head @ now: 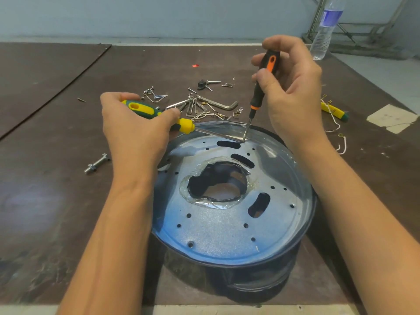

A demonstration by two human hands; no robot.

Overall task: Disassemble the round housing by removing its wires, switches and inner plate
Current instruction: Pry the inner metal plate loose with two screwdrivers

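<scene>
Prying at the seam between inner plate (216, 235) and round housing (261, 280), at about 12 o'clock on the plate's rim. Gripped in the curled fingers of the left hand (136, 126): a green-and-yellow screwdriver (156, 113), laid nearly flat from 10 o'clock. Pinched between thumb and fingers of the right hand (293, 87): an orange-and-black screwdriver (261, 87), held steeply, tip down beside the other at the same spot. Housing standing on the table (56, 178) between the forearms, open side up, with the plate seated inside and its screw holes apparently vacant. Judged largely done: no wires or switches visible within; loose wires (204, 114), screws (154, 94) and hex keys (223, 106) scattered on the table beyond, at 11 to 12 o'clock. Judged left to do: freeing and lifting out the plate, with a clear, glue-like residue ringing its central opening.
</scene>
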